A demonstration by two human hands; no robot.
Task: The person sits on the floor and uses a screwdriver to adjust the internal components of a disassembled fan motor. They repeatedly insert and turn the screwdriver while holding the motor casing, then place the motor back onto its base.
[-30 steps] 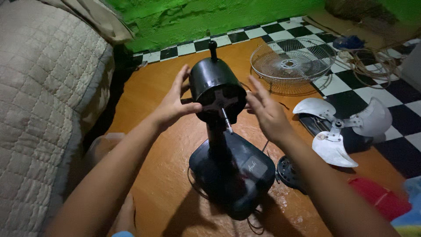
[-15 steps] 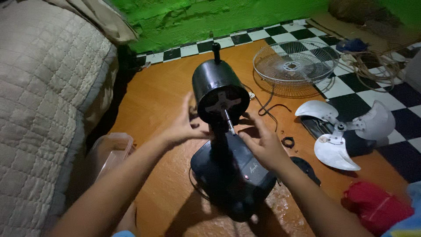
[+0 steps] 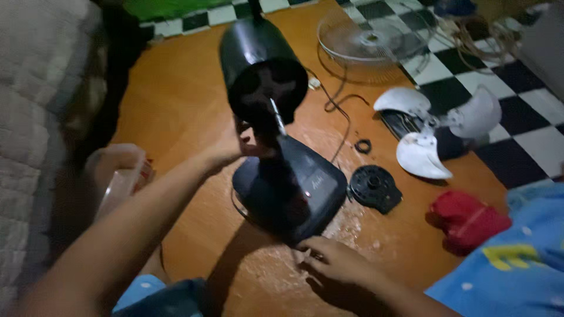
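Fan, black and stripped of its blade and guard, stands upright on the orange floor, near its middle. The left hand wraps the neck just below the motor housing; its grip is pressed together around the neck, fingers curled behind it. A bare metal shaft sticks out of the housing's front. The right hand rests low on the floor, touching the front edge of the base; its fingers lie loosely bent and I cannot tell whether they pinch anything. Pale dust or scuffing marks the floor around that hand.

On the sloped front of the base sits a small pale label, roughly rectangular, against a dark panel.

Just right of the base lies a round black disc, and beyond it a small black ring. A black cord runs across the floor behind. Farther right, the white blade with three lobes lies where the orange floor meets black-and-white tiles. A round wire guard lies behind it. A red cloth sits near blue fabric with yellow print. At left, a clear plastic container stands beside a quilted bed.
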